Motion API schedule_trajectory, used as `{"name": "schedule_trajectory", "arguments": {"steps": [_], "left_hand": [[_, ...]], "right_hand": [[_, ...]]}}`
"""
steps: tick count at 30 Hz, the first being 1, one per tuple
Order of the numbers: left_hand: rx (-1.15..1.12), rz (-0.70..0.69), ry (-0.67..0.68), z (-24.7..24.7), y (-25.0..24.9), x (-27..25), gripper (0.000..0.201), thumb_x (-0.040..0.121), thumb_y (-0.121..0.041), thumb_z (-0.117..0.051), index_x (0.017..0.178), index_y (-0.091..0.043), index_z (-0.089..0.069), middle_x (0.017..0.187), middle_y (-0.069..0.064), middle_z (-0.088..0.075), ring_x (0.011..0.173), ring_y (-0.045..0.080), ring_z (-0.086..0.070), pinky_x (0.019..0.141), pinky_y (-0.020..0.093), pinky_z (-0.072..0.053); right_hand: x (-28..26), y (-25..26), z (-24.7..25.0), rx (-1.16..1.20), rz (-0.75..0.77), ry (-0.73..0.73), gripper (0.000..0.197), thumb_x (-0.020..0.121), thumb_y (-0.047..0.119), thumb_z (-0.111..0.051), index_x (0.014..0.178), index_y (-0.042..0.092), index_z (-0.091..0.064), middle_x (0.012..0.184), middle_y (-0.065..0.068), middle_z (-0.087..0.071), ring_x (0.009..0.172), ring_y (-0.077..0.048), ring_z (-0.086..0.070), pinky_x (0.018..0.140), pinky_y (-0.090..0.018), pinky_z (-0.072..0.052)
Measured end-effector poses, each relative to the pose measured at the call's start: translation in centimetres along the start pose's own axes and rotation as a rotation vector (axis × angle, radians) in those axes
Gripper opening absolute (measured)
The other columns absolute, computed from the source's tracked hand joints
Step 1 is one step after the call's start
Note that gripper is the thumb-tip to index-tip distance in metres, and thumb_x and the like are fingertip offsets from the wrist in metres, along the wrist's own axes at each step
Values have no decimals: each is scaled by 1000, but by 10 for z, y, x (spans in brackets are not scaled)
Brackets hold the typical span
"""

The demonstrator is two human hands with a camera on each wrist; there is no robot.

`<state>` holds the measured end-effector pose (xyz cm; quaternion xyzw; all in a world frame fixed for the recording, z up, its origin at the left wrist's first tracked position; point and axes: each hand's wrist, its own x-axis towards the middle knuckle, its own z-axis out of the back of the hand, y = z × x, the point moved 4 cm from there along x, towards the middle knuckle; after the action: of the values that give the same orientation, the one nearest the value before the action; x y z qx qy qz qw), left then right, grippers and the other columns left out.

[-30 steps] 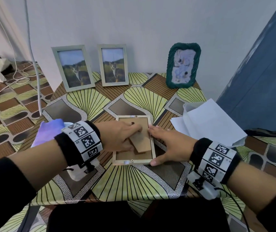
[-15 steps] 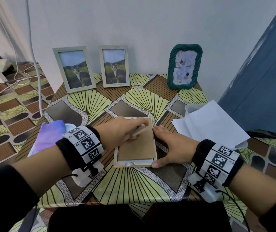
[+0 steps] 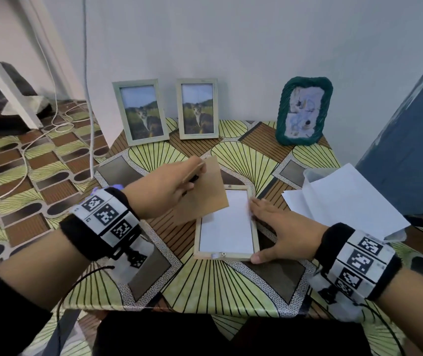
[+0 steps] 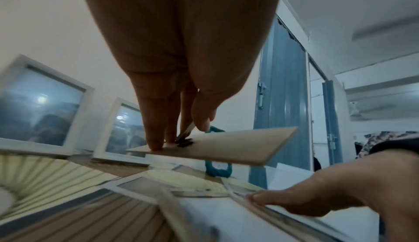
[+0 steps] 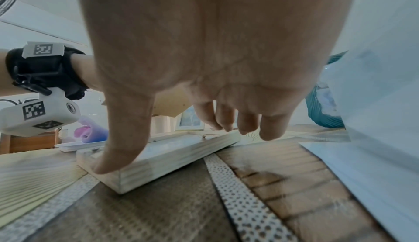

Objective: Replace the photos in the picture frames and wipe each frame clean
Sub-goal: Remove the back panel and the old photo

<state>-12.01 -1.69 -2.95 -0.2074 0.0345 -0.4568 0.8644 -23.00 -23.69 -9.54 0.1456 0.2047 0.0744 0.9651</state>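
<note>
while my left hand (image 3: 161, 194) fingers pinch the backing board (image 3: 205, 194) clear and my right hand (image 3: 279, 227) lies spread steadying the frame (image 3: 227, 255), photo swap and wiping remain.

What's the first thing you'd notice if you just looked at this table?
In the middle, the left hand lifts a brown backing board off a pale wooden frame lying face down, which the right hand steadies. At the back, two cat photos and a green woven frame lean against the wall.
</note>
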Motion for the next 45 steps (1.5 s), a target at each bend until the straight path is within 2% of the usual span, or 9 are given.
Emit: {"name": "schedule_trajectory", "arguments": {"steps": [5,15,17,18,23,27,32,38,45], "left_hand": [[125,157,211,-8,17,-31,34,96,0,-43,119,-25,-39,106,-2,-53,87,14,-50,73,23,-35],[310,201,167,-5,15,-63,59,88,2,-52,141,-23,-48,91,-18,-52,61,-2,-33,72,-14,-11],[292,201,303,-18,28,-63,67,92,-4,-51,152,-24,-29,134,-3,-54,108,19,-56,89,-5,-16],[283,207,426,-27,34,-64,72,94,-6,-49,155,-23,-15,156,8,-31,138,25,-37,106,6,-16],[377,245,659,-53,39,-65,83,91,0,-36,154,-20,14,162,13,17,150,27,9,121,41,-11],[347,246,644,-43,33,-56,71,99,-19,-44,156,-22,-2,163,15,-3,150,28,-11,119,40,-20],[256,211,243,-14,11,-21,40,98,-20,-44,137,-29,-47,123,-3,-64,108,20,-61,91,41,-51],[289,128,158,-34,-7,19,37,93,-43,-52,128,-31,-53,122,-7,-54,109,14,-50,88,32,-46],[547,172,372,-53,6,30,109,56,-100,-33,133,-24,-46,135,1,-36,119,19,-39,94,38,-45]], "right_hand": [[1,2,2,-70,-14,-5,121,72,68,-69,156,19,5,163,8,8,148,-6,9,121,-28,-3],[4,15,7,-108,-63,24,120,74,61,-72,156,15,2,164,3,5,150,-10,-3,118,-23,-7],[2,16,5,-85,-70,33,121,75,59,-73,156,15,5,164,3,8,150,-11,-6,118,-24,-9],[1,17,4,-76,-72,34,120,76,58,-73,156,15,6,163,2,8,150,-12,-7,119,-24,-11],[1,21,3,-50,-59,35,118,77,54,-73,156,13,5,164,0,9,150,-13,-7,121,-27,-14],[-2,21,9,-10,-31,-14,113,76,55,-74,156,13,-7,164,0,-8,149,-13,-14,119,-25,-15],[-1,18,33,144,-50,-292,67,84,52,-66,141,23,-49,132,7,-60,122,-13,-54,103,-32,-43],[17,18,44,-28,-107,-436,44,87,50,-64,118,20,-65,112,2,-63,106,-16,-54,92,-32,-45],[35,6,32,-126,-205,-138,97,60,85,-61,136,26,-46,129,-4,-43,124,-26,-37,103,-44,-39]]}}
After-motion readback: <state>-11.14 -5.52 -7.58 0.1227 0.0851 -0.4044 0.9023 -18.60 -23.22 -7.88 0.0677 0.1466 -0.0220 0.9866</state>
